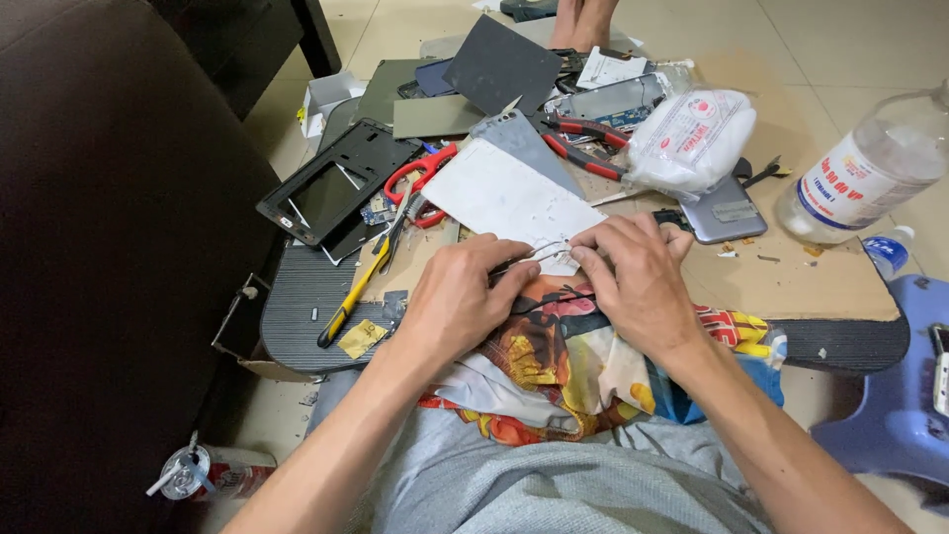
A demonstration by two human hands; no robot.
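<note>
My left hand (463, 297) and my right hand (633, 272) meet at the near edge of a white flat panel (499, 198) on a low table. Both pinch a thin pale strip or wire (542, 253) at the panel's near corner. My wrists rest on a colourful printed cloth (554, 366) lying over my lap. A grey metal sheet (524, 143) lies behind the panel.
A black screen frame (331, 183), red-handled scissors (420, 178), a yellow-handled tool (356, 292), red pliers (583, 143), a white bag (692, 138), a grey phone back (722, 213) and a clear plastic bottle (870, 168) crowd the table. A dark sofa (109, 247) stands left, a blue stool (905, 396) right.
</note>
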